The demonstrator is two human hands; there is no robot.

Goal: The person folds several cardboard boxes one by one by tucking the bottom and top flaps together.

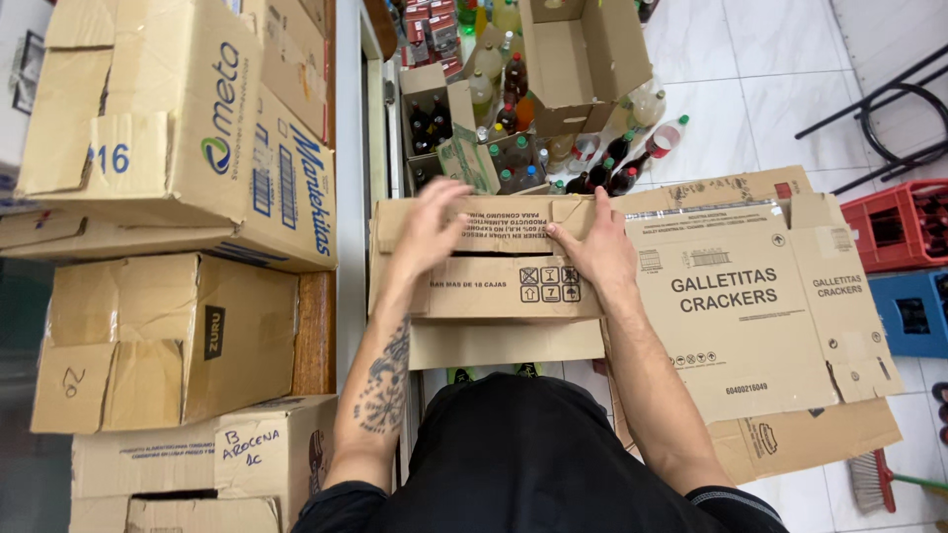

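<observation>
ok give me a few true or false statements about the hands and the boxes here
1. Both hands, left hand and right hand, rest on a folded cardboard box. True.
2. The flattened cracker carton lies on the left-hand side. False: it lies to the right of the hands.
3. Bottles stand on the floor beyond the hands. True.
4. The crate at the right edge is green. False: it is red, with a blue one below.
</observation>
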